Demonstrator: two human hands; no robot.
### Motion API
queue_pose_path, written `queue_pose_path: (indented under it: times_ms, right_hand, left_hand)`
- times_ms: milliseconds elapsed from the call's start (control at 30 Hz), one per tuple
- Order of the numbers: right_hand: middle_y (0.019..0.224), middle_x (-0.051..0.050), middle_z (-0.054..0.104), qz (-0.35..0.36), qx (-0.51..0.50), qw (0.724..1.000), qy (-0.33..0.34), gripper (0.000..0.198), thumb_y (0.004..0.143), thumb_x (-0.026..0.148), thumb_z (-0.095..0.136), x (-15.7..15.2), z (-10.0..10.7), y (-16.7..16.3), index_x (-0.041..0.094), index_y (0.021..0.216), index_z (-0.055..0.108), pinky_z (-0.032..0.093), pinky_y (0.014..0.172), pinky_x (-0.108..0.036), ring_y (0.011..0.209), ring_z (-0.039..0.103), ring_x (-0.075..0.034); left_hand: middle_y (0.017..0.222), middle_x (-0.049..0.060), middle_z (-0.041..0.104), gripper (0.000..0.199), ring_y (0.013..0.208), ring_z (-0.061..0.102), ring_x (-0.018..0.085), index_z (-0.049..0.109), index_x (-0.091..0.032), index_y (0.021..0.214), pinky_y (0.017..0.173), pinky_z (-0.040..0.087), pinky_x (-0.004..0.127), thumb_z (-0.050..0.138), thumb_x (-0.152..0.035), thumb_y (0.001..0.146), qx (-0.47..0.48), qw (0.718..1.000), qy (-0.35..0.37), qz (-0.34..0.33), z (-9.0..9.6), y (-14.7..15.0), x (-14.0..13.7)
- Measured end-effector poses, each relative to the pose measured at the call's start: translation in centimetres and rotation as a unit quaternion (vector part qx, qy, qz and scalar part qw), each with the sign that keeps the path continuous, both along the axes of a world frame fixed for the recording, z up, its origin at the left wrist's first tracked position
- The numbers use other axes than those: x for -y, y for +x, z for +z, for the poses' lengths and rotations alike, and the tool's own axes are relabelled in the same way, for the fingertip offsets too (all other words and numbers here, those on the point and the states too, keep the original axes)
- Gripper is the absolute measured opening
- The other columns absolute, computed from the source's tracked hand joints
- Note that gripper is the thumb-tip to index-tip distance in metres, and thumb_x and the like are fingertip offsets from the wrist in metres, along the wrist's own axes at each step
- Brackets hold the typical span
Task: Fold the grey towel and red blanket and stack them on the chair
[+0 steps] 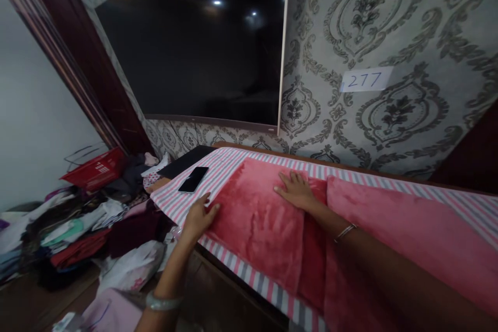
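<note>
A red plush cloth (pixel 241 207) lies partly folded on a striped sheet (pixel 257 275), its pile marked by a handprint near the middle. My right hand (pixel 296 191) rests flat with spread fingers on the folded panel, close to its far right edge. At the panel's left edge is my left hand (pixel 198 218), fingers apart, touching the cloth's border. Neither hand grips anything. Further right, another wide part of pink-red plush (pixel 408 228) spreads under my right forearm; whether it joins the folded panel I cannot tell.
A black phone (pixel 193 179) lies on the sheet left of the cloth. A large television (pixel 202 46) hangs on the patterned wall, beside a paper label (pixel 366 79) reading 277. Heaped clothes (pixel 89 244) and a red basket (pixel 97 168) are at the left.
</note>
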State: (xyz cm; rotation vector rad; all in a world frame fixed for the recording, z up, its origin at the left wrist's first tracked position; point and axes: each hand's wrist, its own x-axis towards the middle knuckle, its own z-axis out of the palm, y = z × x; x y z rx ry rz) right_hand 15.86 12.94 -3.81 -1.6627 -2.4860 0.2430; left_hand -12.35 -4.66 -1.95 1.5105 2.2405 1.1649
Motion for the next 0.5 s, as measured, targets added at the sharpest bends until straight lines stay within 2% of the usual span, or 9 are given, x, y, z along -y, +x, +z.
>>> queue_pose_path:
  times_ms: [67,133,200,267,333,400,500]
  right_hand:
    - [0.165,-0.018,0.023,0.010,0.012,1.000,-0.007,0.078,0.096,0.068,0.038,0.5,0.0,0.1,0.024,0.160,0.028,0.020,0.119,-0.055,0.151,0.020,-0.038]
    - [0.165,-0.018,0.023,0.017,0.027,0.999,-0.011,0.077,0.097,0.066,0.039,0.8,0.1,0.2,0.024,0.160,0.028,0.021,0.119,-0.053,0.151,0.021,-0.037]
    - [0.160,-0.020,0.032,0.027,0.039,0.999,-0.005,0.072,0.097,0.060,0.043,0.6,0.6,0.2,0.022,0.157,0.034,0.027,0.116,-0.055,0.148,0.030,-0.038]
    - [0.148,-0.021,0.049,0.047,0.044,0.998,0.008,0.060,0.097,0.049,0.048,0.0,1.7,0.0,0.020,0.149,0.048,0.035,0.109,-0.056,0.137,0.046,-0.038]
    - [0.137,-0.020,0.060,0.077,0.036,0.996,0.028,0.046,0.096,0.034,0.049,-1.0,3.1,-0.9,0.018,0.139,0.057,0.042,0.104,-0.051,0.125,0.056,-0.034]
    - [0.138,-0.016,0.060,0.109,0.021,0.993,0.046,0.044,0.095,0.021,0.044,-2.2,4.4,-2.3,0.018,0.137,0.058,0.043,0.104,-0.042,0.125,0.056,-0.028]
    - [0.146,-0.009,0.055,0.165,0.002,0.984,0.068,0.053,0.094,0.009,0.037,-4.0,5.8,-5.3,0.023,0.141,0.055,0.039,0.108,-0.035,0.134,0.047,-0.022]
  left_hand:
    - [0.087,0.011,0.074,0.069,0.084,0.071,0.029,0.068,-0.010,0.115,0.080,0.057,0.042,0.070,-0.061,0.069,0.125,0.991,-0.044,-0.011,-0.2,-1.3,0.0]
    - [0.085,0.011,0.075,0.071,0.084,0.071,0.028,0.070,-0.010,0.106,0.078,0.056,0.039,0.073,-0.067,0.064,0.224,0.971,-0.062,-0.056,-0.3,-1.5,0.4]
    - [0.087,0.011,0.075,0.068,0.084,0.070,0.028,0.071,-0.011,0.096,0.076,0.056,0.037,0.076,-0.070,0.061,0.273,0.955,-0.073,-0.090,-0.4,-1.2,0.8]
    - [0.086,0.010,0.075,0.065,0.080,0.070,0.027,0.071,-0.013,0.089,0.072,0.055,0.035,0.077,-0.070,0.058,0.282,0.952,-0.076,-0.095,-0.4,-0.8,1.0]
    - [0.086,0.010,0.075,0.065,0.080,0.070,0.026,0.071,-0.013,0.089,0.071,0.055,0.034,0.078,-0.068,0.057,0.274,0.956,-0.065,-0.084,-0.6,-0.7,1.0]
    - [0.090,0.011,0.076,0.065,0.083,0.070,0.027,0.071,-0.013,0.093,0.073,0.056,0.035,0.079,-0.066,0.056,0.269,0.958,-0.055,-0.079,-0.8,-0.7,1.0]
    - [0.097,0.012,0.076,0.064,0.091,0.071,0.030,0.070,-0.013,0.099,0.078,0.057,0.037,0.079,-0.062,0.058,0.266,0.960,-0.043,-0.077,-1.3,-0.7,1.1]
